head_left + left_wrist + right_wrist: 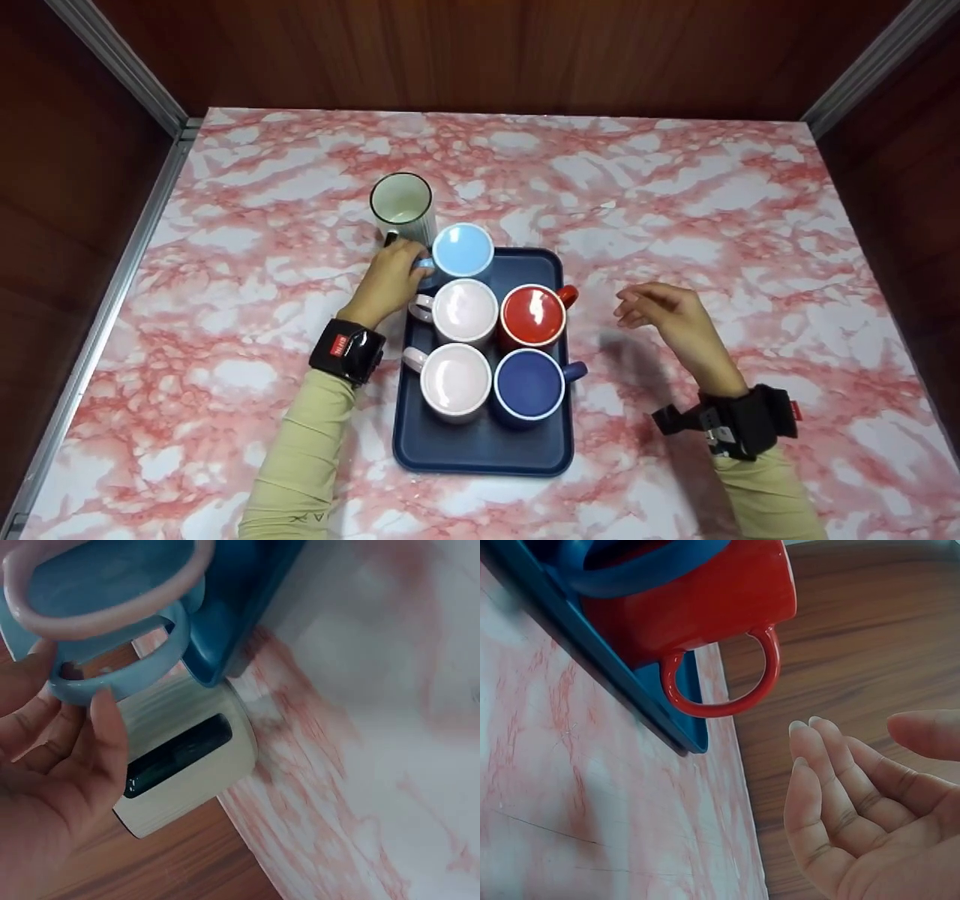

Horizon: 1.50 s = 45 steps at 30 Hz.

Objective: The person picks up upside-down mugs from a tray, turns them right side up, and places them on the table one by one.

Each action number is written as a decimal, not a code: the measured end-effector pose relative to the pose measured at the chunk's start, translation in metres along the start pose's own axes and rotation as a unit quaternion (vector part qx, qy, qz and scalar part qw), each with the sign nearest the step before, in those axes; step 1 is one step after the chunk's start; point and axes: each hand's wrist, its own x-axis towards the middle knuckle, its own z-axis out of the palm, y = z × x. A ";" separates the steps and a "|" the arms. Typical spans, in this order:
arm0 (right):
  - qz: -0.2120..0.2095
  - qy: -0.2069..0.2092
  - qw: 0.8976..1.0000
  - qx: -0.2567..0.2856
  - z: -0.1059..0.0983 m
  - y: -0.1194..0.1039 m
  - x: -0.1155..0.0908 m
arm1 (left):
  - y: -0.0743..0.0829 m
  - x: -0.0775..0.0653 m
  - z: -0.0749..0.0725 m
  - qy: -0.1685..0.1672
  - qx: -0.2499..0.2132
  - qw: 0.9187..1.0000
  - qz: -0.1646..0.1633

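Note:
My left hand pinches the handle of a light blue mug at the far left of a dark blue tray. In the left wrist view, thumb and fingers close around that light blue handle. Nearer on the tray stand two pale pink mugs, one in front of the other, handles to the left. Beside them are a red mug and a navy mug, handles to the right. My right hand hovers right of the tray, holding nothing, fingers loosely bent near the red mug's handle.
A tall pale green cup with a dark rim and dark handle stands just behind the left hand, off the tray. The table has a red and white marbled top. Brown wooden panels enclose it at the back and sides.

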 end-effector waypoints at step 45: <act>-0.012 0.011 1.000 0.026 0.008 -0.020 -0.001 | 0.043 0.018 -0.019 0.117 -0.153 0.975 -0.108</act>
